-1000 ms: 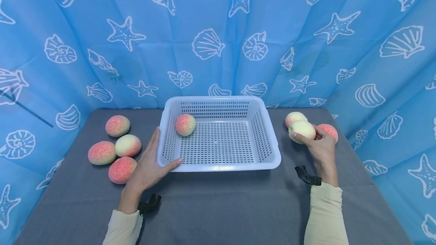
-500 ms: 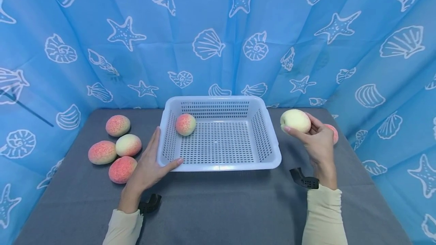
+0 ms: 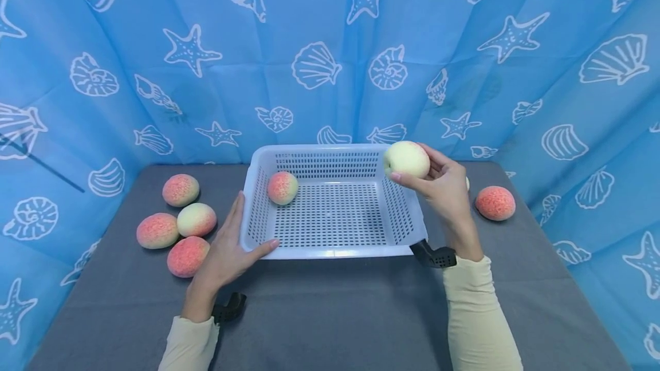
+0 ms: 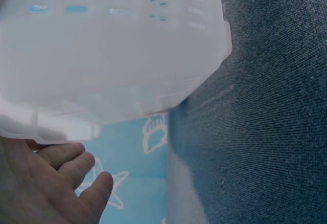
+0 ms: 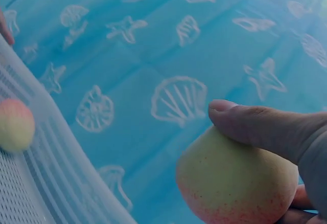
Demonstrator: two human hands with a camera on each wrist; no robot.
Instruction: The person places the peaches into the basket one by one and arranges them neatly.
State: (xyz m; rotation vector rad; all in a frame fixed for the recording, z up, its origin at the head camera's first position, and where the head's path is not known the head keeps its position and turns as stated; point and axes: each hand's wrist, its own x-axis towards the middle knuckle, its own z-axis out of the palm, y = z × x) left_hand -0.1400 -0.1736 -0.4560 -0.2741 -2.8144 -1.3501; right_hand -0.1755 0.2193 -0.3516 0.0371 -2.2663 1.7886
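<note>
My right hand point(image 3: 446, 188) holds a pale yellow peach point(image 3: 406, 159) between thumb and fingers, raised and overlapping the basket's right rear corner in the head view. The right wrist view shows the thumb across this peach point(image 5: 235, 183), whose lower side is reddish. My left hand point(image 3: 227, 256) grips the white perforated plastic basket point(image 3: 330, 253) at its front left corner, thumb over the front rim and fingers along the outer left side. In the left wrist view those fingers point(image 4: 71, 170) lie below the rim. One pink and yellow peach point(image 3: 282, 188) sits inside the basket at the left.
Several peaches lie left of the basket, including a pink one point(image 3: 188, 256) close to my left forearm. To the right sit a red peach point(image 3: 495, 203) and another pale one point(image 3: 467, 183), mostly hidden by my right hand. A blue shell-print curtain point(image 3: 330, 102) hangs behind the grey cloth point(image 3: 330, 319).
My right hand has lifted the pale peach off the right-hand group and carried it left and up to the basket's right side. The left hand and basket stay in place.
</note>
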